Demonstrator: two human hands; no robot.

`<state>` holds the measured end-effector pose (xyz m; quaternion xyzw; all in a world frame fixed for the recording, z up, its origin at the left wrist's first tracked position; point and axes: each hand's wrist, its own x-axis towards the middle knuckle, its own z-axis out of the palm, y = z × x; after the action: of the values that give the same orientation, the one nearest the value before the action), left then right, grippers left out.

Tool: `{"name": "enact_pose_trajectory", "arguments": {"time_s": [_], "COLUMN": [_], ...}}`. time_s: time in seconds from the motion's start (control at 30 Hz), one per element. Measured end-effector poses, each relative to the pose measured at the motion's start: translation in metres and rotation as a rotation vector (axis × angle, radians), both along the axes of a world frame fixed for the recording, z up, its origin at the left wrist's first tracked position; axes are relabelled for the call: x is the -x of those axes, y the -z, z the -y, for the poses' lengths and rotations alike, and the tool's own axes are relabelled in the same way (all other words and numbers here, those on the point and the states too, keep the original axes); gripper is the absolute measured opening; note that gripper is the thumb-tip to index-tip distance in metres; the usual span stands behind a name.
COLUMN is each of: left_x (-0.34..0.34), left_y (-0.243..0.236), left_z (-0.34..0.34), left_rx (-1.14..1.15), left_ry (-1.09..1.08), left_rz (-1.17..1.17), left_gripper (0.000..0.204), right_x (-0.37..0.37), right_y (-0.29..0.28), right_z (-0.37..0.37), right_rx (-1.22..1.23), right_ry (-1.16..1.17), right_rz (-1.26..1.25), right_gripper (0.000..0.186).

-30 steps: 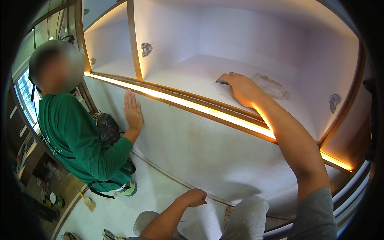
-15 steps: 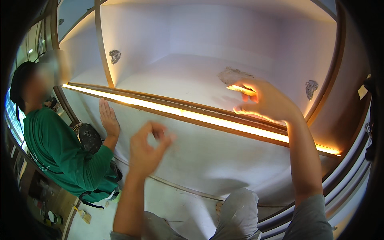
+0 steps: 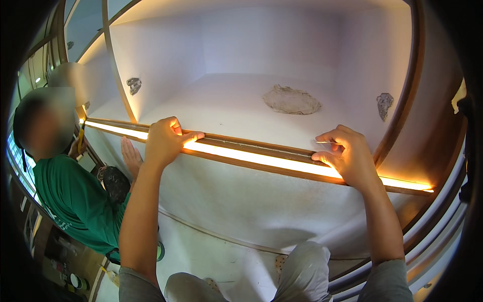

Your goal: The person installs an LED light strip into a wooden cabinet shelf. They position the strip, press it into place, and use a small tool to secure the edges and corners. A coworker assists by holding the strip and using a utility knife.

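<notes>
A glowing light strip (image 3: 261, 157) runs along the brown edge trim (image 3: 241, 142) of a white cabinet shelf. My left hand (image 3: 167, 142) is closed on this trim, left of the middle, its thumb stretched rightward along it just above the light. What lies under its bent fingers is hidden. Toward the right end, my right hand (image 3: 347, 153) pinches a thin, pale sliver (image 3: 327, 143) between thumb and fingers, just above the trim. The sliver is too small to tell its kind.
At left, a person in green (image 3: 75, 201) has one flat hand (image 3: 131, 157) by the cabinet front and a yellow-handled tool (image 3: 81, 133) at the strip's end. A crumpled pale patch (image 3: 292, 99) lies on the shelf. Metal hinges (image 3: 134, 86) flank it. A brush (image 3: 109, 276) lies on the floor.
Both my hands have come down to the trim, the left from in front of the cabinet, the right from above the shelf. The view has shifted. The co-worker's yellow-handled tool has come into sight.
</notes>
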<state>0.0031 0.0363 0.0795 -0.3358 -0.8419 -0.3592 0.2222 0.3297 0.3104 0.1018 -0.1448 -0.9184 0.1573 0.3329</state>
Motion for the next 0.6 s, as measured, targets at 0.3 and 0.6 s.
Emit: {"name": "enact_pose_trajectory", "arguments": {"time_s": [0.3, 0.6], "left_x": [0.006, 0.002], "left_y": [0.003, 0.006], "left_z": [0.002, 0.002], "left_rx": [0.009, -0.027], "left_ry": [-0.047, -0.043], "left_rz": [-0.007, 0.03], "left_gripper": [0.073, 0.072], "right_x": [0.006, 0.005], "right_y": [0.012, 0.01], "right_z": [0.004, 0.011], "right_rx": [-0.022, -0.009], "right_ry": [-0.027, 0.022], "right_rz": [-0.141, -0.111], "right_gripper": [0.023, 0.023]}}
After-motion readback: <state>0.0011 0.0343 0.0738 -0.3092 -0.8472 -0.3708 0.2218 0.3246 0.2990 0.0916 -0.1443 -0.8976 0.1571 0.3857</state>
